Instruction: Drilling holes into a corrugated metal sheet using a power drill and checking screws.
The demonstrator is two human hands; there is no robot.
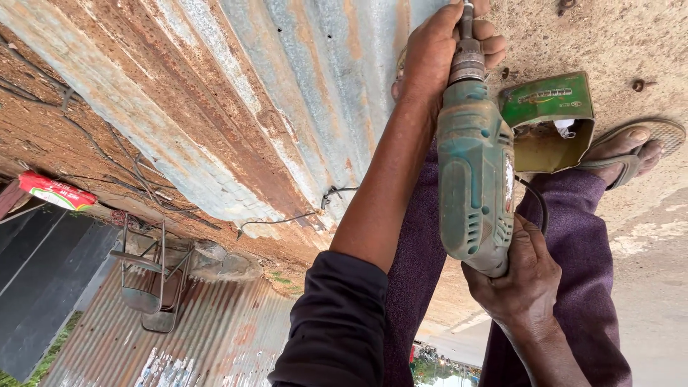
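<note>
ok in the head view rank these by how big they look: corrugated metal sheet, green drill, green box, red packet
1. corrugated metal sheet
2. green drill, though it sits nearest the camera, so this may flatter it
3. green box
4. red packet, farther off, so its true size is unsure

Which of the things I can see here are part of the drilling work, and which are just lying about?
In use:
- green electric drill, left hand around its chuck end, right hand on its grip
- rusty corrugated metal sheet beside the drill's tip

Lying about:
- green box, open, by the sandalled foot
- metal chair frame
- red packet
- loose wire
</note>
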